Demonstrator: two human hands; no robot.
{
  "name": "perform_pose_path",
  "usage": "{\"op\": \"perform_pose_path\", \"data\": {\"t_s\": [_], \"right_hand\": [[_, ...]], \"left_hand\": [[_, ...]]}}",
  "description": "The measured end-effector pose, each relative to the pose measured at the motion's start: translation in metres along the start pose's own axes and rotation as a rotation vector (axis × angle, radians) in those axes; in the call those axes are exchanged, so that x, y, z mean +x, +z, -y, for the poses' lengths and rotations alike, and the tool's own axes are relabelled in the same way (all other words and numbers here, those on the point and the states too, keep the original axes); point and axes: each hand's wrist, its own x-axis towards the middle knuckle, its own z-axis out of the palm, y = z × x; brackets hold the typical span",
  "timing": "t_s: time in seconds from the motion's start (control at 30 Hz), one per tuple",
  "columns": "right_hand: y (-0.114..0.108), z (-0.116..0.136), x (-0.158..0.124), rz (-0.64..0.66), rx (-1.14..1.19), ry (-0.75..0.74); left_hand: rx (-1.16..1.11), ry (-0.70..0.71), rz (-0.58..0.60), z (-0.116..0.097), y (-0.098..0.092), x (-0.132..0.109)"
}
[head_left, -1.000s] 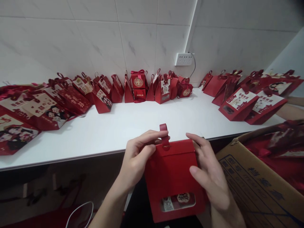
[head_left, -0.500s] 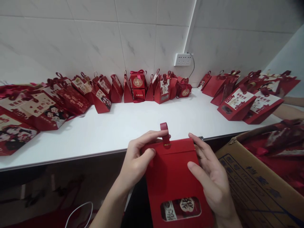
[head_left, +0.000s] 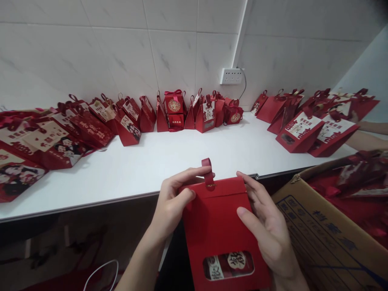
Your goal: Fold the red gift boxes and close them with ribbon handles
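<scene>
A red gift box (head_left: 220,226) is held upright in front of the table's edge, with a ribbon loop (head_left: 208,171) at its top and a small window low on its face showing printed packets. My left hand (head_left: 174,200) grips its upper left corner, thumb on the front and a finger across the loop. Along the box's right side, my right hand (head_left: 266,226) holds on with the thumb on the front face and the fingers behind the edge.
Red gift boxes (head_left: 129,127) line the white table (head_left: 182,161) along the tiled wall. At right, a cardboard carton (head_left: 321,230) holds more red packages. Another person's arm (head_left: 368,139) reaches in at the right edge. A socket strip (head_left: 232,76) is on the wall.
The view has shifted slightly. Both hands and the held box appear a little further left in the picture, with the grip nearly the same.
</scene>
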Motion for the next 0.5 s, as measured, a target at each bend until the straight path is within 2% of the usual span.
{"op": "perform_pose_path", "data": {"t_s": [0.13,0.2,0.27,0.3,0.4,0.43,0.5], "right_hand": [[-0.001,-0.005,0.002,0.03,-0.085,-0.029],[0.0,-0.006,0.0,-0.035,-0.262,-0.111],[0.003,-0.006,-0.006,-0.136,-0.524,-0.248],[0.005,-0.006,-0.01,-0.144,-0.641,-0.312],[0.012,-0.009,-0.019,-0.023,-0.814,-0.384],[0.013,-0.013,-0.019,-0.021,-0.803,-0.379],[0.01,-0.023,-0.014,-0.128,-0.744,-0.341]], "left_hand": [[0.017,0.011,-0.003,0.0,-0.001,0.0],[0.058,0.036,-0.037,-0.002,-0.002,-0.001],[0.107,0.074,-0.089,-0.002,0.0,-0.002],[0.123,0.097,-0.121,-0.001,0.002,-0.002],[0.163,0.164,-0.183,0.004,0.019,-0.001],[0.18,0.183,-0.164,0.006,0.028,0.0],[0.202,0.211,-0.04,0.009,0.047,0.001]]}}
